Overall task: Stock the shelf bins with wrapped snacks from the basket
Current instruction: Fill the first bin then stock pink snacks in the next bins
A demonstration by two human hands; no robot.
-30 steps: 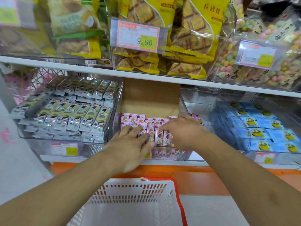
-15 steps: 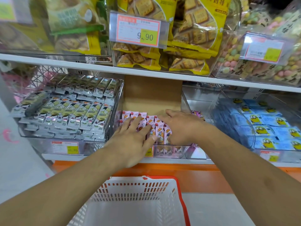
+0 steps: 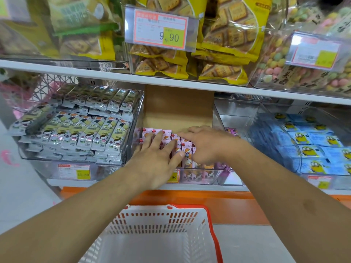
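**Hands flatten pink snack row in middle bin**

Hands meet over the middle bin (image 3: 218,176) on the lower shelf, where the pink wrapped snacks (image 3: 187,149) stand packed in a row running left to right, each pack's long axis pointing from the bin's front toward the cardboard backing (image 3: 178,107). Your left hand (image 3: 155,158) lies palm-down on the left half of the row, fingers (image 3: 158,138) straight and spread, pressing rather than gripping. Your right hand (image 3: 204,143) covers the right half, its fingers reaching leftward across the tops of the packs; they look flat and close together, pinching nothing. The packs lie directly under both palms, so neither hand is nearer than the other; the exposed strip of row sits between your two thumbs.

By count: two hands, one basket (image 3: 161,236), three clear bins on this shelf. Visible pink packs number roughly eight in the back row, the rest being hidden under your hands. The left bin's grey-green packs (image 3: 79,130) and the right bin's blue packs (image 3: 311,145) are too many and too overlapped to count.

The white basket with its red rim sits below the shelf edge, just in front of you; what shows of its inside looks empty, which suggests this is tidying rather than loading.
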